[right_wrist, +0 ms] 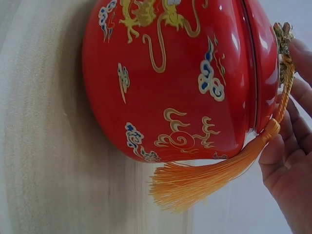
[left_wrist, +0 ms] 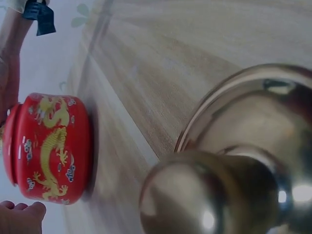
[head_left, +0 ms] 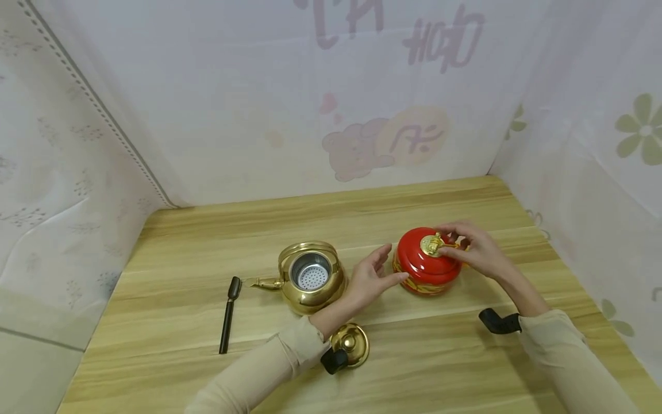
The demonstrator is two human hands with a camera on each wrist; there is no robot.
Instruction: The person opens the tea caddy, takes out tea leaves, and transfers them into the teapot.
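A red jar (head_left: 426, 286) with gold dragons and small clouds stands on the table, its red lid (head_left: 414, 244) seated on top. At the lid's gold knob (right_wrist: 284, 48), the fingers and thumb of my right hand (head_left: 478, 253) close around it. An orange tassel (right_wrist: 209, 180) hangs from that knob, beside the fingertips. My left hand (head_left: 369, 276) is left of the jar, thumb and fingers spread apart with nothing between them. Whether its thumb touches the jar, I cannot tell. A brass teapot (head_left: 305, 300) stands lidless left of this hand, showing a perforated strainer (head_left: 312, 277) inside.
Below the left wrist lies a round brass lid (head_left: 357, 345), large in the left wrist view. A dark tea scoop (head_left: 227, 322) lies left of the teapot's spout (head_left: 266, 283). Fabric walls (head_left: 233, 115) border the wooden table (head_left: 170, 259) at the back and sides.
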